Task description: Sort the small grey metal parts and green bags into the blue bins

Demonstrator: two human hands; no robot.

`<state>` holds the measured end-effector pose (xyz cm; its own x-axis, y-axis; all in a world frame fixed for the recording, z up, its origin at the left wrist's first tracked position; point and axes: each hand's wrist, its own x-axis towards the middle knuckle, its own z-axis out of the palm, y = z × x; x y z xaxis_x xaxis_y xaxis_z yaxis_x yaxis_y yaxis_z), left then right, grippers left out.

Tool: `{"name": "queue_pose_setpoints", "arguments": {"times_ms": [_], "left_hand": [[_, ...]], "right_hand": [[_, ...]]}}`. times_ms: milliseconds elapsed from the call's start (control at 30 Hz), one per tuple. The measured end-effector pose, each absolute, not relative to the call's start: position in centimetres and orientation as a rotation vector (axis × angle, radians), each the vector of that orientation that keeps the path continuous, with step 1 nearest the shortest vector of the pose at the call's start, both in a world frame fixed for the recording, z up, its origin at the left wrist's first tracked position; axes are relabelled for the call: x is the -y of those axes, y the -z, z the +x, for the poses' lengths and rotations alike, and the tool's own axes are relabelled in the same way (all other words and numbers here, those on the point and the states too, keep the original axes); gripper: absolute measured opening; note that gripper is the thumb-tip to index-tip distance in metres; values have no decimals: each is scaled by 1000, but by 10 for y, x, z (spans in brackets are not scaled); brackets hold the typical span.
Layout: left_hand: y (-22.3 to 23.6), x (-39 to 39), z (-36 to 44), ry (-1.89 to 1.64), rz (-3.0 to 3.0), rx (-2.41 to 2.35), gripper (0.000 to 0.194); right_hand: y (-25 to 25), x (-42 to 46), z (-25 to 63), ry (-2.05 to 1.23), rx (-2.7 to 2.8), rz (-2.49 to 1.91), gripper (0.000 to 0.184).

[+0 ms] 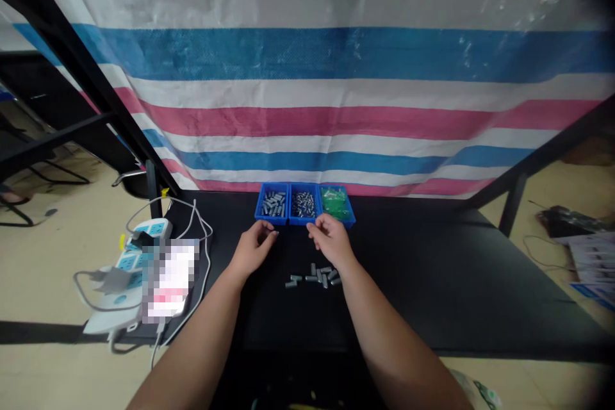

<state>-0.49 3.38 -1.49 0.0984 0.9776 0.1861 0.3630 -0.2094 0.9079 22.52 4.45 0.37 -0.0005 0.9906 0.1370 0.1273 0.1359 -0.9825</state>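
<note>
Three blue plastic bins stand in a row at the table's back edge. The left bin [273, 203] and the middle bin [303, 204] hold several small metal cylinders, and the right bin [337, 205] holds green pieces in clear plastic. My left hand [254, 248] hovers just in front of the left bin with its fingers curled, and I cannot tell if it holds something small. My right hand [331, 240] is near the middle and right bins, loosely curled around nothing visible. Several loose metal cylinders [314, 277] lie on the black table [432, 275] just below my hands, touching neither.
A white and blue power strip [144, 250], white cables [204, 256] and a pixelated object [170, 278] lie at the table's left end. A striped tarp [336, 51] hangs behind the table. Black metal frame posts [154, 189] stand at its back corners.
</note>
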Motion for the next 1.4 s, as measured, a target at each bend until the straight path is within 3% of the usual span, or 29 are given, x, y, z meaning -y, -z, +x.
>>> {"name": "queue_pose_setpoints", "arguments": {"times_ms": [133, 300, 467, 600, 800, 900, 1033, 1167, 1300, 1400], "left_hand": [[18, -44, 1, -1297, 1241, -1215, 34], [14, -57, 7, -1530, 922, -1052, 45], [11, -54, 8, -1505, 839, -792, 76], [9, -47, 2, -1450, 967, -806, 63], [1, -30, -5, -1214, 1515, -1038, 26], [-6, -19, -4, -927, 1839, -1040, 16], [-12, -12, 2, -588, 2144, -928, 26], [-12, -12, 8, -437, 2316, -943, 43], [-9, -11, 8, -400, 2361, -934, 33], [-7, -12, 5, -461, 2331, -932, 24]], "right_hand": [[-9, -46, 265, -658, 1624, -1498, 29], [-13, -47, 286, -752, 1820, -1846, 16], [-12, -44, 284, -680, 1854, -1892, 29], [-9, -45, 280, -599, 1900, -1927, 30], [-4, -42, 266, -485, 1960, -2036, 8], [-2, -40, 257, -480, 1976, -2022, 14], [2, -41, 244, -418, 1927, -2050, 28], [5, -40, 239, -341, 1945, -2018, 16], [5, -38, 242, -367, 1945, -1869, 4], [7, -38, 240, -568, 1908, -1560, 5]]}}
